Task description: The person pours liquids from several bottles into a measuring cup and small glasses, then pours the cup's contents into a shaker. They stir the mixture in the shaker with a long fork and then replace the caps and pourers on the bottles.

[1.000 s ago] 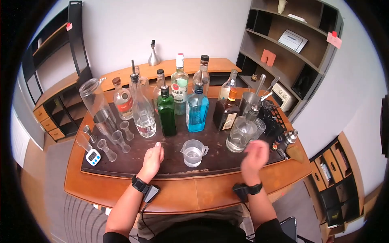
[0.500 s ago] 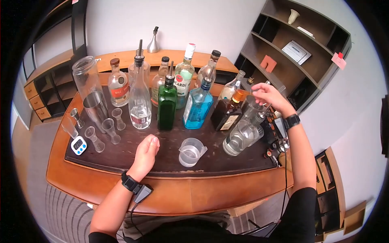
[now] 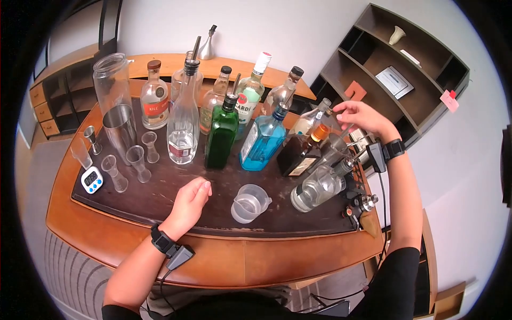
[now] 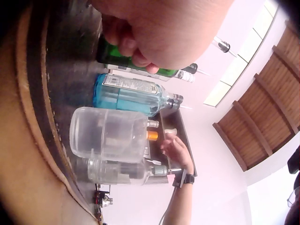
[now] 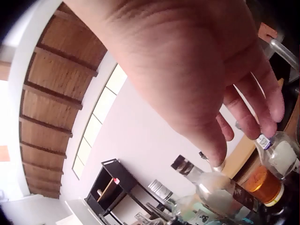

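Note:
My left hand [image 3: 188, 202] rests loosely curled near the front of the dark desk mat, holding nothing. To its right stands a clear plastic measuring jug [image 3: 250, 205] with a little clear liquid in it. My right hand [image 3: 368, 118] is raised at the back right, its fingers loosely bent and apart, holding nothing. Just below it stands a metal tin [image 3: 335, 148] with long-handled bar tools. In the right wrist view its fingertips overlap the neck of a clear bottle [image 5: 281, 152]. A dark square bottle with an orange cap [image 3: 300, 156] and a clear bottle with a pourer [image 3: 320, 188] stand closer to me.
Green [image 3: 221, 136] and blue [image 3: 262, 141] bottles stand mid-desk, with more bottles behind. At left are a tall glass cylinder [image 3: 113, 85], a metal shaker tin [image 3: 120, 130], several small hourglass-shaped glasses and a white timer [image 3: 92, 180]. Small metal bar items [image 3: 365, 204] lie at the right edge.
My right hand has moved from beside the clear bottle at front right, up and back over the metal tin. My left hand stays near the jug. The head view has tilted and shifted.

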The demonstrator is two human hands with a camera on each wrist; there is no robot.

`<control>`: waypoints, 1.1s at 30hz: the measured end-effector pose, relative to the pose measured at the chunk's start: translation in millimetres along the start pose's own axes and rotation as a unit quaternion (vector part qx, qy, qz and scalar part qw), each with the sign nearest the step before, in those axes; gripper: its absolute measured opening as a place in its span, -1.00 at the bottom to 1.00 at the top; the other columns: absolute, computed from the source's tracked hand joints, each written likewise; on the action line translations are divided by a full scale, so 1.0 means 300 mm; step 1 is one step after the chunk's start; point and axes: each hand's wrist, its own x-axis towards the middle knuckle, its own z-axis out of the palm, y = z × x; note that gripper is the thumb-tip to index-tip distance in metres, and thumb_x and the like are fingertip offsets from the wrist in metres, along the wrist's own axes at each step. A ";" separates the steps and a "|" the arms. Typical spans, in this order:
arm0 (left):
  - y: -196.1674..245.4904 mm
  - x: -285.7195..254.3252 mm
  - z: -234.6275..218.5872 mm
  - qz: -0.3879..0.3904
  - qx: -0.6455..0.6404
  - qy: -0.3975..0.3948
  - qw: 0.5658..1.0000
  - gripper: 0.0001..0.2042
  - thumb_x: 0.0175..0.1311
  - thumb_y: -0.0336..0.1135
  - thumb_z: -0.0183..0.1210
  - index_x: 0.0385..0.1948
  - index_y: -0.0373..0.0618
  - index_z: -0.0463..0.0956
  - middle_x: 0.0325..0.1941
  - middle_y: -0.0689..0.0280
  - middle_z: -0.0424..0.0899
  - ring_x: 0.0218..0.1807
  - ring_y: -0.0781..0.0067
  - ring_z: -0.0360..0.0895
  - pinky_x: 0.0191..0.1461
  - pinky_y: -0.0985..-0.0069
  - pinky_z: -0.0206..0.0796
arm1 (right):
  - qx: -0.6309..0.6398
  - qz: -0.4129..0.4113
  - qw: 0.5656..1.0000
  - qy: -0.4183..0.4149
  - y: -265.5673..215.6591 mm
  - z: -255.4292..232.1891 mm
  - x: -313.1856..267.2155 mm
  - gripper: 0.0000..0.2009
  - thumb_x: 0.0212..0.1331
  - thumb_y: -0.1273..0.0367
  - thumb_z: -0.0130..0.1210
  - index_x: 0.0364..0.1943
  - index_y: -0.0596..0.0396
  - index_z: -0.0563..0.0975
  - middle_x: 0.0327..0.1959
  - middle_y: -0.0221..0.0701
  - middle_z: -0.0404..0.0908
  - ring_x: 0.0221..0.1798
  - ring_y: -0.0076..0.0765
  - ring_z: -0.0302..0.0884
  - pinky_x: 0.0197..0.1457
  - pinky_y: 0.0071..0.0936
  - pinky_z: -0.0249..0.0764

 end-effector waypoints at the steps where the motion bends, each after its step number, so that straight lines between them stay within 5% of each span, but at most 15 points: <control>1: -0.001 0.002 0.001 -0.003 -0.001 -0.002 1.000 -0.70 0.59 -0.23 -0.02 -0.42 -0.14 0.41 -0.58 0.54 0.28 -0.51 0.73 0.16 -0.45 0.63 0.05 | -0.049 -0.013 0.999 -0.007 -0.031 -0.006 0.005 -0.61 0.33 0.26 0.23 0.17 0.10 0.53 -0.24 -0.52 0.62 -0.22 -0.57 0.63 -0.18 -0.56 0.58; 6: -0.021 0.007 -0.001 0.008 0.012 -0.002 1.000 -0.69 0.58 -0.22 -0.01 -0.44 -0.15 0.42 -0.59 0.53 0.27 -0.51 0.73 0.15 -0.46 0.62 0.03 | -0.171 0.003 0.985 -0.024 -0.180 0.098 0.032 -0.58 0.23 0.29 0.31 0.14 0.13 0.54 -0.23 -0.46 0.64 -0.17 -0.45 0.63 -0.14 -0.49 0.57; 9: -0.015 0.007 -0.010 0.013 0.009 0.004 1.000 -0.69 0.57 -0.22 0.00 -0.44 -0.16 0.43 -0.59 0.53 0.28 -0.51 0.73 0.15 -0.46 0.61 0.03 | -0.373 -0.024 0.926 -0.061 -0.116 0.158 0.112 -0.52 -0.07 0.41 0.43 0.04 0.12 0.60 -0.15 -0.24 0.71 -0.02 -0.10 0.65 0.02 -0.25 0.55; 13: -0.001 0.008 -0.013 0.019 0.000 0.009 1.000 -0.70 0.56 -0.22 0.02 -0.43 -0.17 0.45 -0.60 0.51 0.30 -0.50 0.71 0.17 -0.45 0.59 0.05 | -0.458 -0.013 0.886 -0.065 -0.108 0.187 0.163 -0.67 0.03 0.40 0.36 -0.07 0.11 0.65 -0.17 -0.19 0.72 -0.10 -0.08 0.68 -0.07 -0.24 0.58; 14: -0.001 0.007 -0.012 0.020 -0.003 0.010 1.000 -0.70 0.56 -0.22 0.02 -0.43 -0.17 0.45 -0.60 0.51 0.30 -0.50 0.71 0.17 -0.45 0.59 0.05 | -0.461 -0.014 0.885 -0.065 -0.110 0.191 0.182 -0.67 0.03 0.40 0.36 -0.07 0.11 0.65 -0.17 -0.19 0.72 -0.10 -0.08 0.68 -0.07 -0.24 0.58; 16: 0.001 0.007 -0.008 0.036 0.026 0.015 0.999 -0.70 0.56 -0.23 0.02 -0.43 -0.18 0.45 -0.60 0.49 0.31 -0.50 0.70 0.18 -0.44 0.58 0.07 | -0.444 0.133 0.884 -0.065 -0.119 0.194 0.228 -0.73 0.15 0.30 0.28 -0.20 0.24 0.64 -0.28 -0.21 0.73 -0.33 -0.08 0.70 -0.20 -0.22 0.60; 19: 0.004 0.008 -0.009 0.041 0.046 0.016 0.998 -0.69 0.56 -0.22 0.02 -0.43 -0.20 0.46 -0.59 0.43 0.34 -0.48 0.64 0.23 -0.40 0.53 0.15 | -0.349 0.166 0.922 -0.010 -0.097 0.197 0.208 -0.66 0.32 0.07 0.17 -0.11 0.03 0.70 -0.34 -0.25 0.72 -0.38 -0.25 0.68 -0.31 -0.23 0.58; 22: 0.006 0.005 -0.009 0.047 0.069 0.022 0.996 -0.69 0.55 -0.21 0.02 -0.41 -0.22 0.46 -0.58 0.35 0.38 -0.45 0.59 0.27 -0.34 0.49 0.21 | -0.341 0.216 0.914 -0.048 -0.136 0.207 0.191 -0.53 0.29 -0.04 0.19 -0.08 0.11 0.69 -0.33 -0.31 0.71 -0.36 -0.33 0.64 -0.29 -0.29 0.57; 28: -0.006 0.012 -0.006 0.067 0.082 0.016 0.994 -0.69 0.55 -0.22 0.02 -0.41 -0.23 0.47 -0.58 0.34 0.38 -0.46 0.57 0.27 -0.35 0.47 0.21 | -0.336 0.201 0.916 -0.087 -0.145 0.254 0.173 -0.57 0.16 0.05 0.35 -0.11 0.14 0.70 -0.29 -0.33 0.72 -0.33 -0.32 0.63 -0.30 -0.36 0.58; 33: -0.010 0.016 -0.007 0.058 0.073 0.016 0.996 -0.69 0.55 -0.21 0.02 -0.42 -0.22 0.46 -0.60 0.37 0.36 -0.48 0.61 0.24 -0.39 0.51 0.16 | -0.365 0.135 0.916 -0.095 -0.157 0.266 0.167 -0.62 0.15 0.24 0.36 -0.23 0.39 0.61 -0.34 -0.23 0.73 -0.39 -0.29 0.74 -0.33 -0.40 0.63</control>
